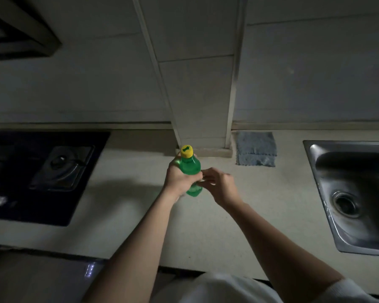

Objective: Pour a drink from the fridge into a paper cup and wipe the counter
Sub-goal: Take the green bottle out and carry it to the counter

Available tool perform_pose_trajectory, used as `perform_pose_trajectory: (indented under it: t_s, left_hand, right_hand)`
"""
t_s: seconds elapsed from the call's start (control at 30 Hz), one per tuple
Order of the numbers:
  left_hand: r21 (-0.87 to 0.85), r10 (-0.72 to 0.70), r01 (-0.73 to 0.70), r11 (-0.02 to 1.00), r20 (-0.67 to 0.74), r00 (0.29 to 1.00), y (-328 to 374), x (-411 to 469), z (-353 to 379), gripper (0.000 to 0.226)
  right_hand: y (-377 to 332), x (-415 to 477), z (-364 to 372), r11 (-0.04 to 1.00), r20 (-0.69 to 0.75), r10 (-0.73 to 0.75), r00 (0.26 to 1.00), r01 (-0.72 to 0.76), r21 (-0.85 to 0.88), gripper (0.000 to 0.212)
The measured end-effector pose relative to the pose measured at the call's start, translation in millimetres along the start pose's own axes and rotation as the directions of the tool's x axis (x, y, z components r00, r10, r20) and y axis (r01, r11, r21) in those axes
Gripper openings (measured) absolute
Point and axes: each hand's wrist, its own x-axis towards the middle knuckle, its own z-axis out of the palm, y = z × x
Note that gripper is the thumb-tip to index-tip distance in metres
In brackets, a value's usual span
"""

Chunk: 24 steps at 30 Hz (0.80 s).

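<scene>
Looking down through the head camera, I see the left hand (178, 179) wrapped round the middle of the green bottle (189, 166), fingers and thumb curled tight on its body. The bottle stands nearly upright, leaning a little away from me, with its yellow cap (186, 151) screwed on. The right hand (221, 187) sits just beside it on the right. Its fingers are curled in against the bottle's side, touching the plastic, but I cannot tell whether they really have hold of it or only rest there.

Both hands hold the bottle over the middle of the pale counter (129, 217), towards its back edge, just in front of the white pillar (202, 95) that comes down to the worktop. I cannot tell whether the bottle's base touches the surface.

A folded blue cloth (256, 150) lies flat at the back edge, right of the pillar and well apart from the hands. A steel sink (311, 156) is set into the right end of the counter and a black gas hob (79, 206) into the left end. The room is dim.
</scene>
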Motion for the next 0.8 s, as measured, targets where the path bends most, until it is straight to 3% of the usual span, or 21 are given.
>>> perform_pose_trajectory:
  t_s: [0.6,0.8]
  left_hand:
    - [0.006,-0.004,0.003,1.0,0.074,0.997,-48,40,-30,0.046]
    - [-0.009,0.016,-0.015,1.0,0.114,0.993,-51,45,-38,0.042]
  right_hand:
    - [6,19,47,0.989,-0.011,0.075,0.997,-0.076,-0.129,0.029]
    - [5,19,50,0.979,0.004,0.027,1.0,-0.026,-0.202,0.031]
